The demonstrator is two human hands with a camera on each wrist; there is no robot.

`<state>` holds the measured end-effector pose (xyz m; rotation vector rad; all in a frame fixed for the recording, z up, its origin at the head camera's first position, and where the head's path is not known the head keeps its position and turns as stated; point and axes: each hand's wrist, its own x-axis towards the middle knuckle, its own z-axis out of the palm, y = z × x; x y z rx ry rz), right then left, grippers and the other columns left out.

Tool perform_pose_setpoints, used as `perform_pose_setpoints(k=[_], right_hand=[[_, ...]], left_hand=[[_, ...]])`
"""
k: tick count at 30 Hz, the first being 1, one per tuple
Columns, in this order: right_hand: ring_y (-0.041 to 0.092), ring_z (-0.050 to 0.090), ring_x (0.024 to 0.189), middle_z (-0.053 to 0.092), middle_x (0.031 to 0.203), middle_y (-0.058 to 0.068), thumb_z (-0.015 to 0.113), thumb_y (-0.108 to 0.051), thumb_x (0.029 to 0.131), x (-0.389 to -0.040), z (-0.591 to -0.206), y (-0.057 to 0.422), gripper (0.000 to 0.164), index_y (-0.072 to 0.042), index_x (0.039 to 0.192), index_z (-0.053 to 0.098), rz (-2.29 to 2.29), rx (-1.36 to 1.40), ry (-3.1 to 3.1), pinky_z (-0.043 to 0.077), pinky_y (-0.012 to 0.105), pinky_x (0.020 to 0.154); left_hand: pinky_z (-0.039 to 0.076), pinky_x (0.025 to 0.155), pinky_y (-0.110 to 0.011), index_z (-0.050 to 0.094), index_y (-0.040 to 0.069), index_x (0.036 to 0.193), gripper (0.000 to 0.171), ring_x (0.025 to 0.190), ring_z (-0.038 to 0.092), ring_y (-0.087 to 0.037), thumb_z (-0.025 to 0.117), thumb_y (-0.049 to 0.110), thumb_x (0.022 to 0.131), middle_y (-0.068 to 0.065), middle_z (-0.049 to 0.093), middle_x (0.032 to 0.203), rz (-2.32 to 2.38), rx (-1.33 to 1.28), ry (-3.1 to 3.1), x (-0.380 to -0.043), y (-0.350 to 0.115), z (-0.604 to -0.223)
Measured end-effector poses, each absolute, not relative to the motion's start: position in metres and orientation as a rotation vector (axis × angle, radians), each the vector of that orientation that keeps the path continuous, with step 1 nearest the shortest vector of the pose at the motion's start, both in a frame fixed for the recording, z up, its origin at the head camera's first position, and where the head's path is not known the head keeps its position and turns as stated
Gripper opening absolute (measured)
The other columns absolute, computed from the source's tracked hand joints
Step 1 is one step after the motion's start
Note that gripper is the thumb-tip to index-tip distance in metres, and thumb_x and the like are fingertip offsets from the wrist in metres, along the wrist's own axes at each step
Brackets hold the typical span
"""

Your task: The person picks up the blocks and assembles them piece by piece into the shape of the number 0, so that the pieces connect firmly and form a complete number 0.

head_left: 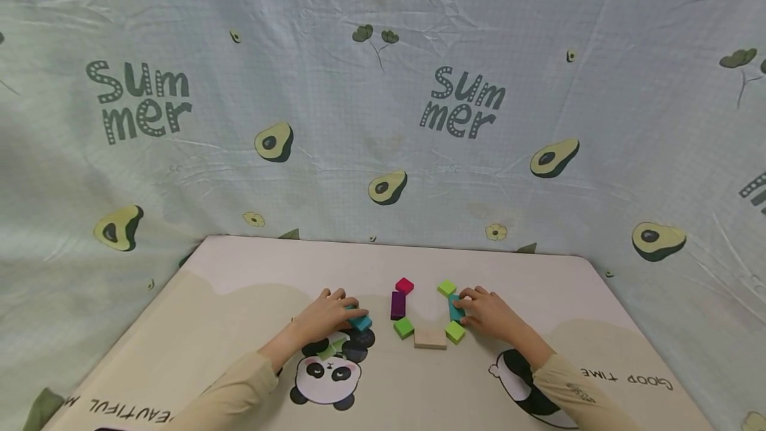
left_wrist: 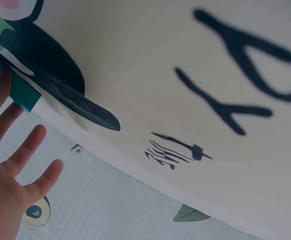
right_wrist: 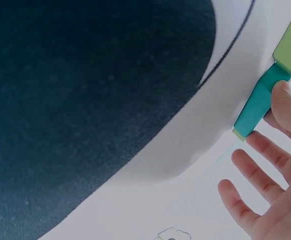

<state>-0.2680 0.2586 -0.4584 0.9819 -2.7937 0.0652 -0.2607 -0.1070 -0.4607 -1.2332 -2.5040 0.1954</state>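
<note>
My left hand (head_left: 328, 318) pinches a blue-teal rectangular block (head_left: 361, 322) between thumb and finger, above the panda print; the other fingers spread away from it in the left wrist view. On the right, my right hand (head_left: 489, 313) holds a teal block (right_wrist: 255, 107) by thumb and forefinger. This block stands between a lime green cube (head_left: 446, 287) behind and another green cube (head_left: 455, 332) in front. A plain wooden block (head_left: 430, 339) lies at the front middle. Left of it are a green cube (head_left: 403, 328), a purple block (head_left: 397, 305) and a red-pink cube (head_left: 404, 286).
The blocks form a rough U on a pale table (head_left: 239, 298) printed with pandas and lettering. Behind the table's far edge hangs a light curtain (head_left: 335, 105) with avocado prints. Part of a dark object (head_left: 109, 429) shows at the bottom left edge.
</note>
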Motion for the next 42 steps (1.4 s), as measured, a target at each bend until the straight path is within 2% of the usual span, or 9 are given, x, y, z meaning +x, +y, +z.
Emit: perform_pose_setpoints(k=[16, 21, 27, 42], right_hand=[[0.024, 0.052, 0.089, 0.058, 0.103, 0.008, 0.065, -0.026, 0.078, -0.268, -0.461, 0.260, 0.034, -0.010, 0.108, 0.064, 0.116, 1.015, -2.747, 0.044, 0.040, 0.065], [0.022, 0.051, 0.088, 0.057, 0.102, 0.007, 0.058, -0.035, 0.083, -0.270, -0.464, 0.264, 0.034, -0.013, 0.109, 0.064, 0.146, 1.076, -2.651, 0.042, 0.039, 0.062], [0.022, 0.052, 0.086, 0.058, 0.101, 0.006, 0.065, -0.026, 0.078, -0.267, -0.458, 0.259, 0.031, -0.011, 0.105, 0.065, 0.099, 1.021, -2.722, 0.043, 0.037, 0.061], [0.023, 0.052, 0.089, 0.058, 0.104, 0.007, 0.065, -0.026, 0.077, -0.266, -0.456, 0.257, 0.033, -0.012, 0.107, 0.064, 0.062, 0.991, -2.772, 0.043, 0.037, 0.063]], left_hand=[[0.039, 0.068, -0.031, 0.060, 0.028, 0.107, 0.030, 0.084, 0.049, -0.014, 0.065, 0.033, 0.078, 0.006, 0.060, 0.097, 0.179, -1.244, -2.450, -0.260, -0.107, -0.460], [0.039, 0.069, -0.032, 0.059, 0.028, 0.106, 0.031, 0.084, 0.049, -0.014, 0.066, 0.036, 0.077, 0.006, 0.058, 0.095, 0.177, -1.235, -2.447, -0.259, -0.106, -0.461], [0.040, 0.069, -0.031, 0.059, 0.027, 0.104, 0.030, 0.083, 0.049, -0.013, 0.065, 0.036, 0.077, 0.007, 0.058, 0.092, 0.180, -1.229, -2.421, -0.258, -0.106, -0.460], [0.041, 0.070, -0.030, 0.057, 0.024, 0.106, 0.031, 0.083, 0.049, -0.013, 0.064, 0.035, 0.078, 0.005, 0.056, 0.092, 0.117, -1.251, -2.369, -0.261, -0.091, -0.451]])
